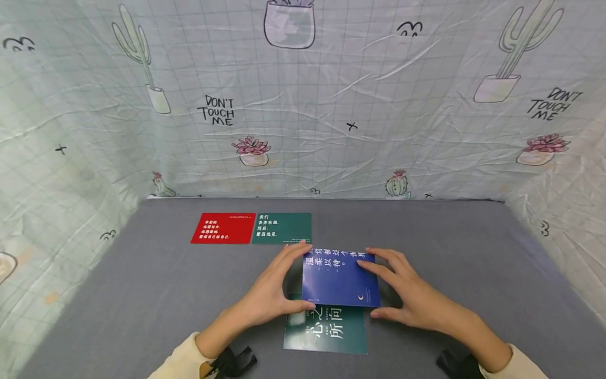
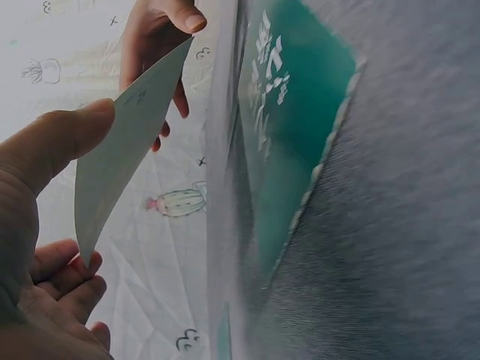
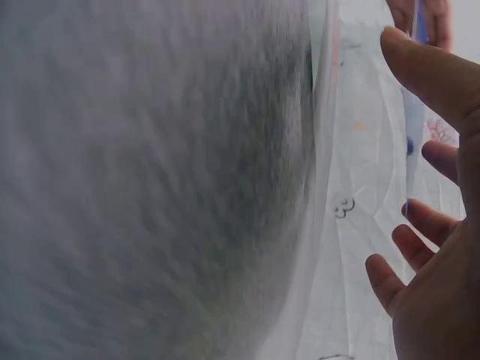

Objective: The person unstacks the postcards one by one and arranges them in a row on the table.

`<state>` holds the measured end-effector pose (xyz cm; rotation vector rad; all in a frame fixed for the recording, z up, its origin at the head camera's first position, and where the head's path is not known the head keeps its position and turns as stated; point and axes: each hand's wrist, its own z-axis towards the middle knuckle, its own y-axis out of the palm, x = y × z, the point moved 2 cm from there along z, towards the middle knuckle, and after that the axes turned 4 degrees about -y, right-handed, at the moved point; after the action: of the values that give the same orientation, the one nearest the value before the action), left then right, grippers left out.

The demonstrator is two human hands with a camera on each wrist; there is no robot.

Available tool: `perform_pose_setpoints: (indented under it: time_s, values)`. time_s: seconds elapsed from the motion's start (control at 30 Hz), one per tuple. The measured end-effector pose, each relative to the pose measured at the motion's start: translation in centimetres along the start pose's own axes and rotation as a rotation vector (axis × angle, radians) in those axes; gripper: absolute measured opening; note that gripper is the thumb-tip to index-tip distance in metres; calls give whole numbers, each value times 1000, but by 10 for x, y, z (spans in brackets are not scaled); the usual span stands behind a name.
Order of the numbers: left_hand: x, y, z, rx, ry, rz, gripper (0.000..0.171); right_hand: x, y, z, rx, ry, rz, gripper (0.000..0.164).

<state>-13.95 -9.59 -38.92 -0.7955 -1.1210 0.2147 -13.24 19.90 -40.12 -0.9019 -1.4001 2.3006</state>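
Note:
A blue card [image 1: 338, 287] with white Chinese characters and a small yellow moon is raised above the table in the head view. My left hand [image 1: 258, 297] grips it at its left side, thumb at the near edge and fingertips at the far edge. The left wrist view shows its pale underside [image 2: 131, 150], slightly bowed. At the card's right side my right hand [image 1: 418, 295] has its fingers spread, index fingertip over the blue face and thumb apart from the near corner. Beneath lies a dark green card [image 1: 326, 337] with white characters, partly hidden by the blue one.
Farther back on the grey table [image 1: 156, 295], a red card [image 1: 224, 229] and a green card [image 1: 284, 227] lie side by side. A pale cloth [image 1: 322, 95] printed with cacti rises behind the table and along both sides.

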Motion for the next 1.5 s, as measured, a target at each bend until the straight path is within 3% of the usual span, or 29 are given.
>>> perform_pose_setpoints:
  time_s: [0.23,0.47,0.7,1.1,1.27,1.5]
  values:
    - [-3,1,22,-4,-19,8,94,20,-7,9,20,-16,-13,82]
    - [-7,3,49,-3,26,127,90,45,-19,22,43,-34,36,78]
    - [-12,1,76,-7,54,228,87,70,-24,34,3,9,96,74]
    - [-35,3,112,-88,-30,349,88,101,-22,55,-74,150,160,76]
    - [-45,3,121,-139,-103,354,89,108,-18,66,-110,194,151,76]
    - [-55,5,130,-153,-128,399,89,120,-11,73,-148,227,140,77]
